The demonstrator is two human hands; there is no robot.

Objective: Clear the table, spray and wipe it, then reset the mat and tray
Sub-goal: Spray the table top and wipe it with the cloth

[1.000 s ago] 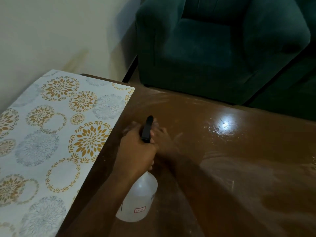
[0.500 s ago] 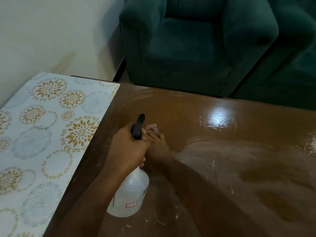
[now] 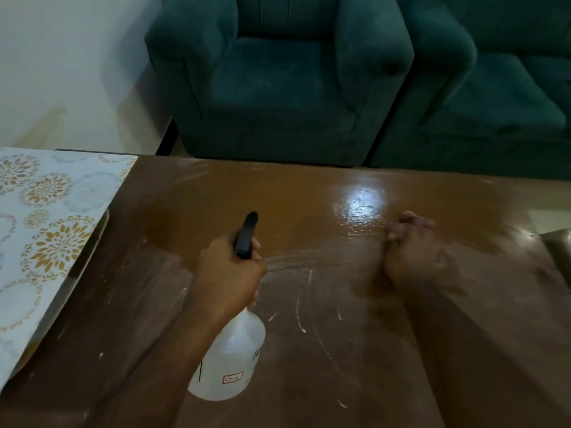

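My left hand (image 3: pixel 228 273) grips the neck of a clear spray bottle (image 3: pixel 231 362) with a black trigger head (image 3: pixel 247 236), nozzle pointing away over the brown table (image 3: pixel 309 193). The bottle hangs tilted just above the tabletop. My right hand (image 3: pixel 414 257) is blurred and rests palm down on the wet, smeared wood to the right of the bottle, with no cloth visible in it. The floral mat (image 3: pixel 46 242) lies at the table's left end, and the grey rim of what looks like a tray (image 3: pixel 92 261) shows under its edge.
Two dark green armchairs (image 3: pixel 278 81) (image 3: pixel 494 88) stand right behind the table's far edge. A white wall (image 3: pixel 61 57) is at the back left. A dull grey-green object (image 3: pixel 557 254) pokes in at the right edge. White streaks mark the tabletop near me.
My right hand has swept from beside the bottle's nozzle far to the right across the wet table. The view has shifted right; the left hand keeps the bottle.
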